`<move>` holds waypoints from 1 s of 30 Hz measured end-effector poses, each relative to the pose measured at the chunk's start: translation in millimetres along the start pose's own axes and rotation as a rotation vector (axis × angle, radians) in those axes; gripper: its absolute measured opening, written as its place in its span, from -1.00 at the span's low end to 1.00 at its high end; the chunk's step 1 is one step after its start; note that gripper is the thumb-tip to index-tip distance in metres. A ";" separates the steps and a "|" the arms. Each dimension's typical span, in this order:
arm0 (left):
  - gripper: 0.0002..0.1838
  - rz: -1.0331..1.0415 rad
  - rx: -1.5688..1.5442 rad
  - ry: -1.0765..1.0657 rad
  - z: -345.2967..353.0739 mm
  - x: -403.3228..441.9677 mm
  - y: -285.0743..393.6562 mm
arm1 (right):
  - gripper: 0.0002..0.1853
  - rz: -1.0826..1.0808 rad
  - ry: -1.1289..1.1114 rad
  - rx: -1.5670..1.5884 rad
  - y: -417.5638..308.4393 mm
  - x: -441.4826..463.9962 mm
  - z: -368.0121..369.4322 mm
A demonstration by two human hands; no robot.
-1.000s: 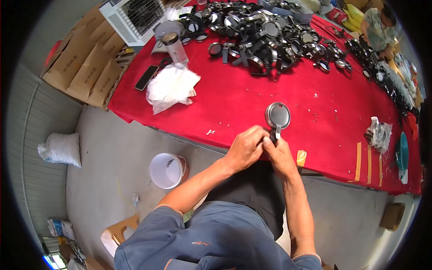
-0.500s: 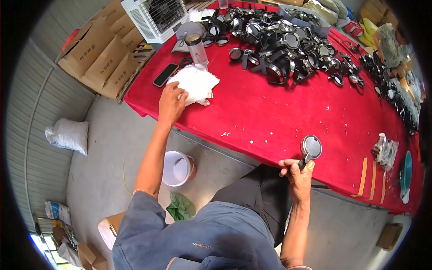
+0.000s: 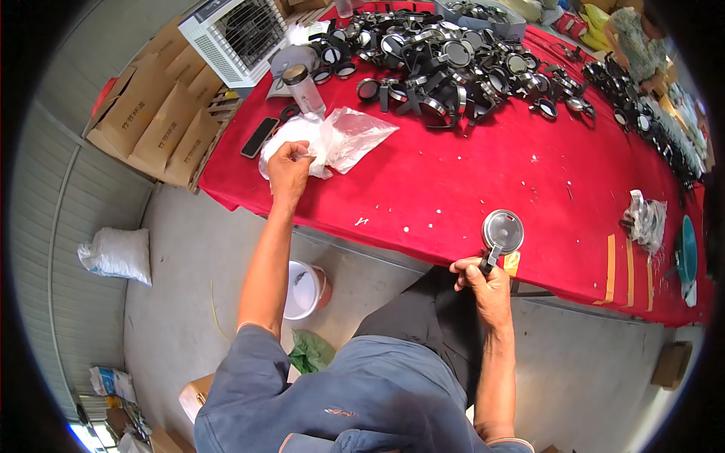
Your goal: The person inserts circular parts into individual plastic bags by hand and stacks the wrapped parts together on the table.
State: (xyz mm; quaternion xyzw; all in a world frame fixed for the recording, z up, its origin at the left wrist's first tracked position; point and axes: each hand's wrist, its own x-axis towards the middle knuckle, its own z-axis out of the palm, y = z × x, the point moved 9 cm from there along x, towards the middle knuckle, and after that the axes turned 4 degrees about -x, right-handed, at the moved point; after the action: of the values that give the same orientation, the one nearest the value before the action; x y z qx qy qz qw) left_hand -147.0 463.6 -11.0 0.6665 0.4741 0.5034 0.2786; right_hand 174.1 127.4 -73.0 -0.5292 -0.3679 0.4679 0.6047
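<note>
My left hand [image 3: 289, 172] is closed in a pinch at the edge of a clear plastic bag [image 3: 359, 140], which spreads out from a white pile of thin plastic bags [image 3: 279, 147] on the red-covered table. In my right hand [image 3: 487, 291], at the table's front edge, is a round silver cup lid [image 3: 503, 231] with a dark handle. The fingers wrap round the handle and the disc points up and away. Near my left hand lie a phone [image 3: 260, 137] and a clear jar [image 3: 303, 90] with a dark cap.
A large heap of similar lids [image 3: 453, 75] covers the table's far side. A white bucket [image 3: 302, 291] stands on the floor below. Cartons [image 3: 143, 113] and an air cooler [image 3: 238, 38] are at left. Tape strips [image 3: 610, 268] and a green basin [image 3: 686, 253] are at right.
The clear bag has been drawn out from the pile and spreads to the right. My left fingers have closed together. The lid in my right hand has turned slightly as the view shifted.
</note>
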 end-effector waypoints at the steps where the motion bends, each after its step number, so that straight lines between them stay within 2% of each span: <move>1: -0.79 0.002 -0.004 -0.009 6.5 -6.2 5.1 | -0.70 -0.001 0.010 0.000 -0.3 -1.4 -2.2; 3: -0.75 0.228 0.066 0.101 4.8 -18.6 35.1 | -0.69 -0.004 0.005 -0.010 -0.7 -4.0 -3.5; 5: -0.71 0.245 0.099 0.098 6.9 -21.3 50.7 | -0.69 0.004 0.012 -0.014 -2.6 -2.9 -2.3; 7: -0.72 -0.009 0.338 -0.054 17.7 -18.0 41.1 | -0.69 0.012 0.016 -0.018 -5.0 -1.0 1.8; 8: -0.72 -0.009 0.333 -0.054 19.3 -19.0 37.5 | -0.69 0.011 0.018 -0.021 -6.8 -0.5 3.7; 10: -0.80 0.078 0.106 -0.085 27.1 -19.8 40.1 | -0.69 -0.009 0.007 -0.021 -10.9 1.1 9.0; 11: -0.80 0.080 0.104 -0.093 29.6 -22.0 40.5 | -0.69 -0.011 0.021 -0.029 -10.3 1.9 9.5; 13: -0.87 0.002 -0.204 -0.251 51.6 -38.3 39.8 | -0.68 -0.020 0.047 -0.040 -12.1 5.4 9.9; 15: -0.88 0.034 -0.240 -0.308 60.4 -63.4 90.4 | -0.60 -0.005 0.085 -0.095 -14.6 8.1 8.6; 16: -0.90 -0.124 -0.373 -0.386 69.2 -78.6 96.1 | -0.55 0.013 0.113 -0.122 -16.9 9.6 9.4; 17: -0.91 -0.287 -0.502 -0.462 79.8 -92.5 92.8 | -0.34 -0.017 0.142 -0.147 -20.1 13.9 8.2; 18: -0.90 -0.345 -0.469 -0.626 93.0 -103.7 79.2 | -0.24 -0.005 0.137 -0.200 -23.7 13.9 7.7; 19: -0.85 -0.350 -0.464 -0.669 99.4 -114.9 85.4 | -0.13 0.010 0.133 -0.253 -29.7 13.0 8.9; 20: -0.79 -0.354 -0.458 -0.711 105.0 -127.6 98.2 | 0.04 -0.013 0.139 -0.154 -32.2 14.4 15.1; 21: -0.74 -0.386 -0.438 -0.730 108.7 -138.9 110.4 | 0.07 -0.035 0.120 -0.124 -37.2 13.6 18.8; 23: -0.74 -0.364 -0.499 -0.775 119.9 -156.1 125.6 | 0.01 -0.052 0.139 -0.198 -36.6 15.2 18.6; 25: -0.76 -0.315 -0.476 -0.832 127.6 -168.0 133.2 | -0.42 -0.139 0.160 0.005 -43.7 14.9 22.6; 26: -0.77 -0.282 -0.462 -0.849 129.2 -172.2 136.9 | -0.62 -0.045 0.171 0.044 -32.2 12.6 16.3; 28: -0.79 -0.273 -0.443 -0.858 130.2 -178.8 134.2 | -0.74 -0.071 0.254 0.074 -28.1 9.6 4.3; 30: -0.81 -0.302 -0.636 -0.803 129.8 -180.0 133.0 | -0.77 -0.104 0.247 0.125 -26.2 8.0 -0.5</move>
State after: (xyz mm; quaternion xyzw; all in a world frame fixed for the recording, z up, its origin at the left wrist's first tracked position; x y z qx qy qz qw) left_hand 13.4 260.6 -15.2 0.6137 0.2450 0.2816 0.6958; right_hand 181.5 134.8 -47.7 -0.5244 -0.2880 0.3891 0.7005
